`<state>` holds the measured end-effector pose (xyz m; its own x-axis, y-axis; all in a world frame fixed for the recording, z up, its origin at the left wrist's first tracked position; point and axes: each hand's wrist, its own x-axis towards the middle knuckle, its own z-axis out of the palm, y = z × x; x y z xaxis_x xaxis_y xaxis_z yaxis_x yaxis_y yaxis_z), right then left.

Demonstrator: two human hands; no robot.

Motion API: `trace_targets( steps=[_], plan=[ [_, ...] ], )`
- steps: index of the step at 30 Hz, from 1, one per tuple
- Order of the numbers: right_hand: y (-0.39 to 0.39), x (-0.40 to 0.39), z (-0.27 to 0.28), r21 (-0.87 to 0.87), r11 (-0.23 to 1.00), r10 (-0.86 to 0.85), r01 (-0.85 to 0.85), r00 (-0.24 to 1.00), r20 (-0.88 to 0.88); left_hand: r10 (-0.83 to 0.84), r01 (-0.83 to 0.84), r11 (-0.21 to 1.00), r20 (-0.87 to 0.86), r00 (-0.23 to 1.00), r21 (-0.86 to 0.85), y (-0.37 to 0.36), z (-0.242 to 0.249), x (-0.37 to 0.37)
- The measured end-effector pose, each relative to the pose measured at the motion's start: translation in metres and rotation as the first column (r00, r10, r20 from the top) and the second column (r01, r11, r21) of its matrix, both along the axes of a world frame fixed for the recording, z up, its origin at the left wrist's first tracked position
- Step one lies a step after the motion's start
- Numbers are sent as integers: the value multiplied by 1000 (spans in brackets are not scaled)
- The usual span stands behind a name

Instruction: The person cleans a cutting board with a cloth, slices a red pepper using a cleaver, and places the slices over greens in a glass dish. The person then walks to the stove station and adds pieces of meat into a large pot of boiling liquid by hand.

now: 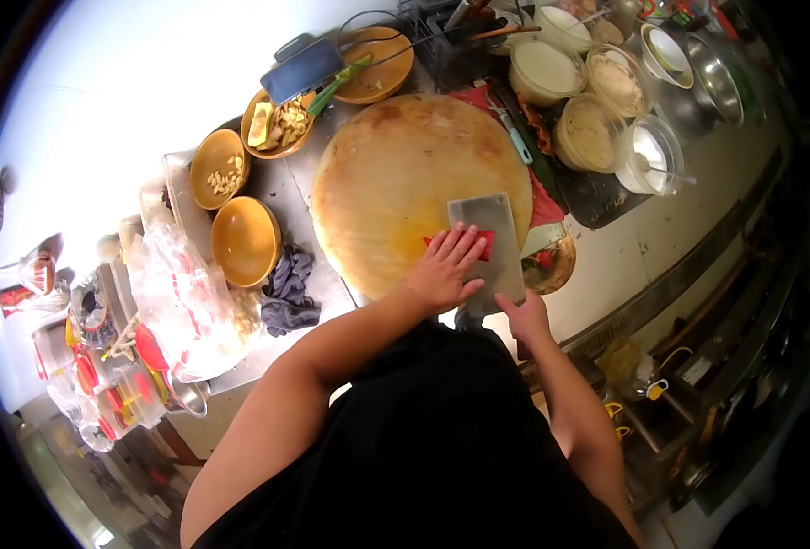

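Observation:
My right hand (525, 320) is closed round the handle end of a broad cleaver (491, 212). Its wide grey blade lies flat over the right part of a round wooden chopping board (405, 156). On the blade is a bright red piece of food (485, 245), which looks like pepper. My left hand (448, 270) rests flat with fingers stretched over the red piece and the blade's left edge, partly covering both. A yellowish stain shows on the board beside the fingers. Just right of the blade stands a bowl (565, 265) with something red in it.
Left of the board are a bowl of peeled cloves (220, 174), an orange-brown bowl (245, 240) and a dark cloth (290, 291). A phone (302, 71) stands behind. Tubs of powder (588, 133) and a light-blue-handled knife (519, 145) lie at the right.

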<state>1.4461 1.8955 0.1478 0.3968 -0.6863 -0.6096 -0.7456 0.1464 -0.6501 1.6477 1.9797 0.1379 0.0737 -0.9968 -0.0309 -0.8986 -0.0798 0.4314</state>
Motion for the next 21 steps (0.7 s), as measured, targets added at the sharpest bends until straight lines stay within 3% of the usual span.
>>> trace_targets(
  steps=[4,6,10,13,15,16,18,21],
  plan=[
    [-4,2,13,78,997,-18,22,998,-59,-44,44,999,-9,999,-18,0,1,-9],
    [1,8,2,-50,998,50,-48,998,38,-69,68,997,-29,997,-25,0,2,-8],
    [5,16,-10,-59,995,72,-74,997,-36,-68,66,997,-90,994,-35,2,5,-4],
    [0,12,-2,39,997,70,-68,996,-51,-28,-7,986,-201,979,-169,8,-8,2],
    [-2,10,-3,32,997,66,-64,995,-79,270,-351,923,-382,884,-158,17,-13,15],
    [-2,10,-3,27,998,63,-61,992,-107,270,-352,922,-384,883,-160,20,-12,25],
    [-2,10,2,-14,996,83,-85,990,-113,212,-223,922,-69,975,-318,22,-9,46],
    [-2,15,17,-68,990,115,-123,987,-114,143,-155,927,-60,988,-341,22,-11,52]
  ],
)
